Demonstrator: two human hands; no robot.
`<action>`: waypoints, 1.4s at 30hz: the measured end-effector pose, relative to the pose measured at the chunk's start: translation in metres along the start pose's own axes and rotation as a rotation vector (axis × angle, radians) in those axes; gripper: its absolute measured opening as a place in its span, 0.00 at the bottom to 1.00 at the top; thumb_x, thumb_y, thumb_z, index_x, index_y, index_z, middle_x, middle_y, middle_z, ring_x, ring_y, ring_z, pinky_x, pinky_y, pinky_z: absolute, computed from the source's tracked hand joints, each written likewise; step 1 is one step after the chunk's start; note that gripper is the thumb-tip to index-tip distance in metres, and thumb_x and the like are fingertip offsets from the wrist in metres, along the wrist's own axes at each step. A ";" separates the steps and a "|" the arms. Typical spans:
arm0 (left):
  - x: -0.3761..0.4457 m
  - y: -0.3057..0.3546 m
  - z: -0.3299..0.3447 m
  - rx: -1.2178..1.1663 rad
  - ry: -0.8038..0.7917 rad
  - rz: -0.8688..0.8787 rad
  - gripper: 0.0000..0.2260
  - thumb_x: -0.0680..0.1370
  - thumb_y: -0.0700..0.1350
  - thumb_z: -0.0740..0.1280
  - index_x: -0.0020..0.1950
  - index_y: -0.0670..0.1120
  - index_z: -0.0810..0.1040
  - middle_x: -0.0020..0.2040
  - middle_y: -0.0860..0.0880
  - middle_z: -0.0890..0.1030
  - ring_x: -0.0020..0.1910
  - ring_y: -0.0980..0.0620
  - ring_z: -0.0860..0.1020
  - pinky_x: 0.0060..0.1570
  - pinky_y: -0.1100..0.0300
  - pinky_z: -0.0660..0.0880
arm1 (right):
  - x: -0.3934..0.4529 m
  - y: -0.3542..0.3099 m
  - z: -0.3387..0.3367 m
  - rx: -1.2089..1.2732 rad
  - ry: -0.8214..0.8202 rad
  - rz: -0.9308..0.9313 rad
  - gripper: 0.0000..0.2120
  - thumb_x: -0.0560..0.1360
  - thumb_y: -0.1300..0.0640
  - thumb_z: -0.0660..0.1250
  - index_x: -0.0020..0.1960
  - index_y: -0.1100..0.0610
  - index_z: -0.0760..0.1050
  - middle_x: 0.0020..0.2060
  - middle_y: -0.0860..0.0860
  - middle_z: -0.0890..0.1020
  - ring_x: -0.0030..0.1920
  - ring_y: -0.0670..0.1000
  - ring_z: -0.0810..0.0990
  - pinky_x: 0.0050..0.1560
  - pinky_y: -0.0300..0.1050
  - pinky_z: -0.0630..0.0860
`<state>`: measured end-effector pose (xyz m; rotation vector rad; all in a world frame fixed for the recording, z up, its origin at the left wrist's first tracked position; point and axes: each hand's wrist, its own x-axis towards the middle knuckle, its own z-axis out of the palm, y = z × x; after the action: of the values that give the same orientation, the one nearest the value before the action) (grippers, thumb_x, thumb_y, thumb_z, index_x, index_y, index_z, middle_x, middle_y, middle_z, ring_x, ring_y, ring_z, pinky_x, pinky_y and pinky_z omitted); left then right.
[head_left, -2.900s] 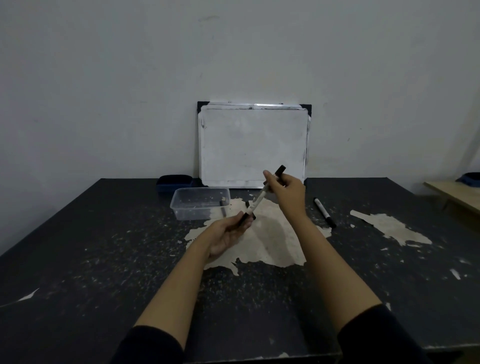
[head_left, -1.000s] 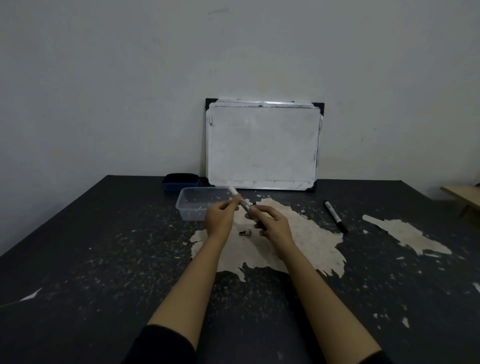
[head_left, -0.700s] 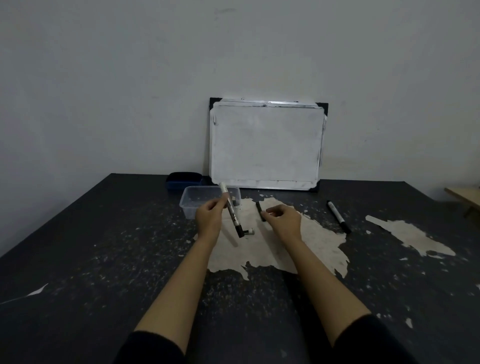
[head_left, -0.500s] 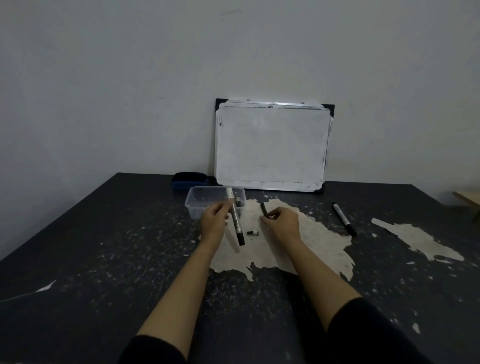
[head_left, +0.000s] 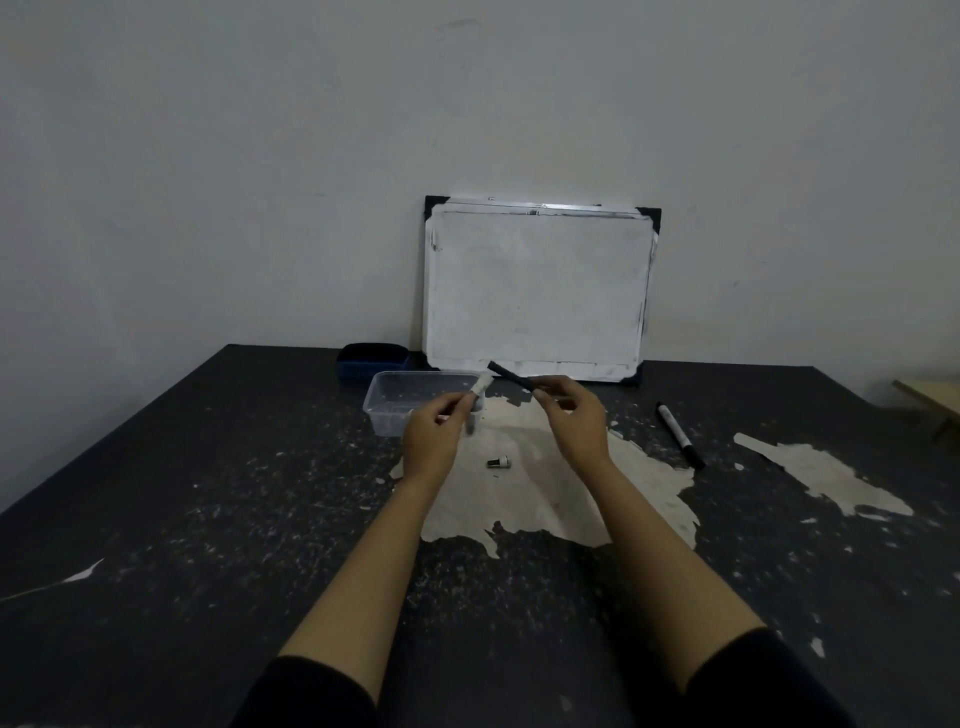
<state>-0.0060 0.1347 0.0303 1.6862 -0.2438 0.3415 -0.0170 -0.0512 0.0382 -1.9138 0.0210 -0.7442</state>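
My left hand (head_left: 430, 435) pinches a white marker barrel (head_left: 480, 386), whose open end points up and to the right. A thin black rod (head_left: 511, 376), apparently the marker's ink core, is pinched in my right hand (head_left: 574, 415). The rod's far tip points up-left, close to the barrel's end but apart from it. A small black-and-white marker end piece (head_left: 500, 461) lies on the table between my wrists.
A clear plastic tub (head_left: 395, 400) stands just behind my left hand, a dark blue box (head_left: 371, 357) behind it. A whiteboard (head_left: 537, 288) leans on the wall. A second capped marker (head_left: 679, 435) lies to the right on the worn black table (head_left: 208, 519).
The marker came apart: the right hand drew the black rod out of the barrel. The left hand turned the barrel from pointing down to pointing up-right. Both hands rose slightly.
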 end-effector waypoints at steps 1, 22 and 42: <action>-0.001 0.001 0.001 0.007 0.008 0.008 0.08 0.79 0.51 0.66 0.44 0.65 0.76 0.43 0.60 0.80 0.48 0.49 0.80 0.51 0.50 0.79 | 0.002 -0.002 -0.001 0.009 -0.004 -0.011 0.07 0.78 0.60 0.69 0.55 0.56 0.83 0.47 0.47 0.84 0.46 0.38 0.79 0.46 0.31 0.74; -0.004 -0.010 -0.001 0.179 -0.056 0.061 0.10 0.78 0.49 0.66 0.53 0.46 0.84 0.48 0.50 0.82 0.47 0.55 0.78 0.41 0.67 0.69 | 0.013 -0.027 -0.007 -0.230 -0.140 -0.245 0.14 0.77 0.71 0.63 0.53 0.57 0.83 0.47 0.53 0.77 0.45 0.44 0.77 0.49 0.27 0.73; -0.011 0.006 -0.009 -0.307 -0.080 -0.283 0.12 0.82 0.48 0.59 0.50 0.48 0.82 0.42 0.49 0.81 0.37 0.53 0.75 0.37 0.61 0.72 | -0.025 0.000 0.009 -0.430 -0.574 -0.005 0.13 0.71 0.51 0.74 0.56 0.49 0.83 0.51 0.48 0.83 0.49 0.46 0.79 0.53 0.47 0.79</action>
<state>-0.0194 0.1424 0.0329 1.4077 -0.1068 0.0220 -0.0325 -0.0353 0.0240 -2.4790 -0.1943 -0.1733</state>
